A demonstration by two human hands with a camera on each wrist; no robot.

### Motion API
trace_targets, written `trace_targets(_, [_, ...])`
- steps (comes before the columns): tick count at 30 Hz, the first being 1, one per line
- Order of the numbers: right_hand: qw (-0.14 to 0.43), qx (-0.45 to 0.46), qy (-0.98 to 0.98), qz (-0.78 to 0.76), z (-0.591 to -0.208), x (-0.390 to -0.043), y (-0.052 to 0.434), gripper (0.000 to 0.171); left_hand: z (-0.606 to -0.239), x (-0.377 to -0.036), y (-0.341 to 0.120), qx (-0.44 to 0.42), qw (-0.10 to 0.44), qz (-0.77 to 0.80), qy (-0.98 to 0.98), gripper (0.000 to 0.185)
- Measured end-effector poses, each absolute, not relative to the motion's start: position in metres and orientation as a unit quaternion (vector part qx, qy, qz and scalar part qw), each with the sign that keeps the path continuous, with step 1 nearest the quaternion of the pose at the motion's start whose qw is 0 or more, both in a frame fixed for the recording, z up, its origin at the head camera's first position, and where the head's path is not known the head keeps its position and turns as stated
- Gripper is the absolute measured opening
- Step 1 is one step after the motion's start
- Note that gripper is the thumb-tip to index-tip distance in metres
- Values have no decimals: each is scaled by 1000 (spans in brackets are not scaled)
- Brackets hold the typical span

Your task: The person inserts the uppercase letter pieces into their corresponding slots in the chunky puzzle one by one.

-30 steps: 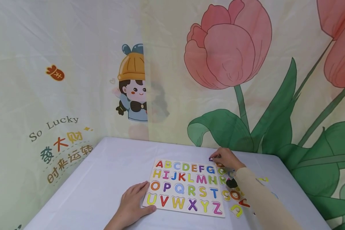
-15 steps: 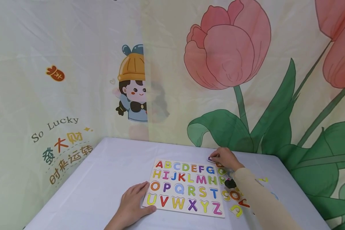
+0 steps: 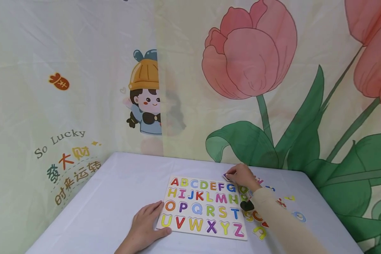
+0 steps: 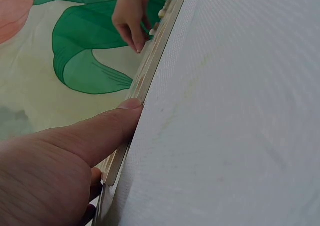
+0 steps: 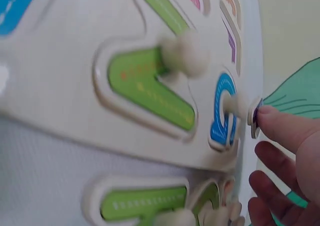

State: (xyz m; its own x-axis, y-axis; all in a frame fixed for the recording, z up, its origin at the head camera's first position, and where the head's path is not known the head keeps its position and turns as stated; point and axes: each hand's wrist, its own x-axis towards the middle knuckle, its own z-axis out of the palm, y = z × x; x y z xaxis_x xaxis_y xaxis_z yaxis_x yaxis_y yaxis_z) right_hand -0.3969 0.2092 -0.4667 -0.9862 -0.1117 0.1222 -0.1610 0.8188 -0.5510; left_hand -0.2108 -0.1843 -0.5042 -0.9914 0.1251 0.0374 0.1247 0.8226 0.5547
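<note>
Where the white-covered bench (image 3: 120, 183) meets the printed curtains, a large pink tulip (image 3: 249, 53) with green leaves is seen on the right-hand cloth and a cartoon child in an orange hat (image 3: 144, 95) on the left-hand one. A wooden alphabet board (image 3: 204, 208) is laid flat near the middle of the bench, its four rows filled with coloured letters from A to Z. Loose letter pieces (image 3: 260, 231) are scattered on the bench just beside the board's right edge, and several of them are hidden by the cream sleeve (image 3: 279, 222) that crosses over them; a dark wrist device shows at the cuff. The left hand (image 3: 144, 225) is rested flat at the board's near left corner, fingers relaxed and spread on the bench, the thumb pressed against the board's edge, as the left wrist view confirms; nothing is grasped by it. The right hand (image 3: 241, 176) is stretched to the board's far right corner, just beyond the blue G (image 5: 223, 111), and a small purple piece (image 3: 226, 175) is pinched between its thumb and fingertips, held at the board's edge. In the right wrist view the piece is seen edge-on beside the G's peg, so its letter cannot be told.
</note>
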Motion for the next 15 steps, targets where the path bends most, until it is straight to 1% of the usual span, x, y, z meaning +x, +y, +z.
trace_targets(6, [56,44,-953,294,-474,-398,202,15,-503,-210,-185,61,3,291,955,103])
trace_targets(15, [45,34,-951,305,-480,-398,203,20,-507,-212,-185,68,2,290,955,104])
